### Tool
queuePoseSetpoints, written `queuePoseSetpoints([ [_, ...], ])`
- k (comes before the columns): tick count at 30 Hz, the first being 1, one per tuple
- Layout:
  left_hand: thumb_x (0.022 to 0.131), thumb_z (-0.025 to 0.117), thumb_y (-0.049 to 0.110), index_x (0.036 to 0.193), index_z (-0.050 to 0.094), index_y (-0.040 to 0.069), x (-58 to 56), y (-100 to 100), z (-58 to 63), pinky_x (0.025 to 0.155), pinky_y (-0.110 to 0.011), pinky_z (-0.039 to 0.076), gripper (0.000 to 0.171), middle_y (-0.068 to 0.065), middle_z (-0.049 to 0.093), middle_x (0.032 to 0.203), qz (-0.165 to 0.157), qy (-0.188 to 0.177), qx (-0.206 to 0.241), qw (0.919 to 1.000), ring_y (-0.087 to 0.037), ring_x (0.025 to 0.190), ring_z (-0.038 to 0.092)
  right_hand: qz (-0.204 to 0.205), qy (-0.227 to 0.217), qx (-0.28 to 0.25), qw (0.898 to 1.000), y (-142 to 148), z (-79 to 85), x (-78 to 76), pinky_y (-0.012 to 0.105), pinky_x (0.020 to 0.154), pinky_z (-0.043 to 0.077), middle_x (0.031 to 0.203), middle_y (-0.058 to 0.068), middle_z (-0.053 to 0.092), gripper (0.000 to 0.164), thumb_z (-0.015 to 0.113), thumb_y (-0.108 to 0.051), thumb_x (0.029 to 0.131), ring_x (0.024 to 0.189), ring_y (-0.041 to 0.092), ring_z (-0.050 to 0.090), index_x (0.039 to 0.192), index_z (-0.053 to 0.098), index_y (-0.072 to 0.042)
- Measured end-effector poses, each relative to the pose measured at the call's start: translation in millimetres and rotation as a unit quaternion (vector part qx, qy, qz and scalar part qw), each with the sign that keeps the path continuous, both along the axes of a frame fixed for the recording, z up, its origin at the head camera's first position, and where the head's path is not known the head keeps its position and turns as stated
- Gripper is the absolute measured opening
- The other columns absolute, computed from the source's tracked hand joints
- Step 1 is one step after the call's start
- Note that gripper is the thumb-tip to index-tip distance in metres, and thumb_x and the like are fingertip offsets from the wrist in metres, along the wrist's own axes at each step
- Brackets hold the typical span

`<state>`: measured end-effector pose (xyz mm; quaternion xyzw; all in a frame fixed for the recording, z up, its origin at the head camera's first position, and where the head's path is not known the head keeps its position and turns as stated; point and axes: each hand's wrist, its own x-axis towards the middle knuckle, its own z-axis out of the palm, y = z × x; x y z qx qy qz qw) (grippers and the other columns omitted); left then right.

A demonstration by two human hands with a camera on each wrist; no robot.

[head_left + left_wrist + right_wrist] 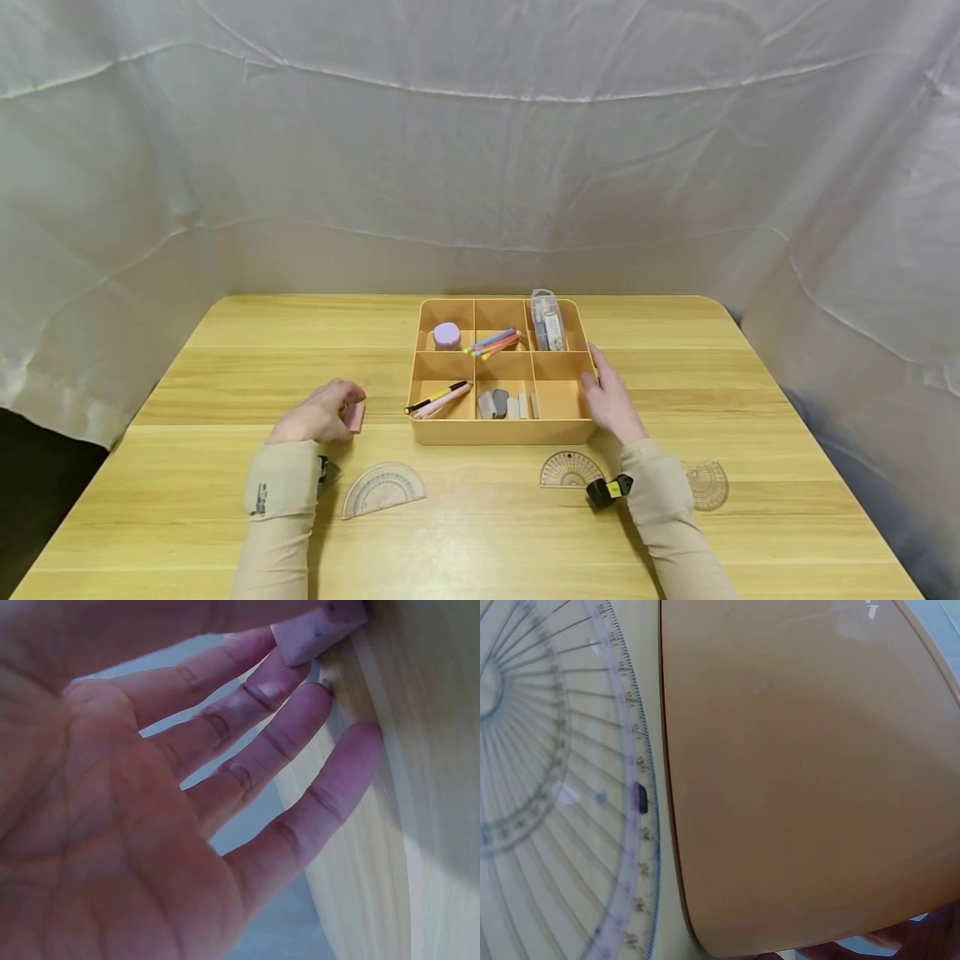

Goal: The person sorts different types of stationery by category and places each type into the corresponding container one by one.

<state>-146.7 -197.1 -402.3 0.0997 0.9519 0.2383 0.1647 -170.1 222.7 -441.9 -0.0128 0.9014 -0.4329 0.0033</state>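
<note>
My left hand (318,414) pinches a small pink eraser (354,417) between thumb and fingertips, low over the table left of the organizer. In the left wrist view the eraser (319,634) shows dark specks, and the other fingers spread out loosely. My right hand (613,400) grips the right wall of the orange six-compartment organizer (502,432), thumb over the rim and fingers outside. The right wrist view is filled by the organizer's front wall (802,772); only bits of fingers show below it. Several grey and white erasers (500,403) lie in the front middle compartment.
Pens (438,400) lean in the front left compartment, colored pens (492,342) in the back middle. A purple round case (447,336) and a clear case (547,322) sit behind. Protractors lie in front: left (384,490), middle (570,470), right (707,485).
</note>
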Motion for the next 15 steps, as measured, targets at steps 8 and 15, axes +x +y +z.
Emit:
queuePoseSetpoints([
  [8, 0.082, 0.077, 0.006, 0.125, 0.056, -0.007, 0.1, 3.3, 0.1, 0.095, -0.050, 0.051, 0.050, -0.018, 0.057, 0.113, -0.011, 0.027, -0.017, 0.9994, -0.031, 0.103, 0.056, -0.001, -0.007, 0.000, 1.000, -0.4, 1.1, 0.6, 0.061, 0.123, 0.021, 0.159, 0.034, 0.028, 0.057, 0.033, -0.006, 0.104, 0.146, 0.052, 0.028, 0.158, 0.018, 0.002],
  [15, 0.093, 0.067, 0.012, 0.118, 0.058, -0.005, -2.5, 9.3, -0.2, 0.090, -0.042, 0.050, 0.031, -0.014, 0.052, 0.108, 0.010, 0.022, -0.002, 0.9997, -0.025, 0.098, 0.051, -0.001, -0.009, -0.005, 1.000, -0.5, 1.5, 0.5, 0.060, 0.124, 0.020, 0.159, 0.033, 0.027, 0.057, 0.033, -0.006, 0.104, 0.148, 0.051, 0.027, 0.158, 0.018, 0.002],
])
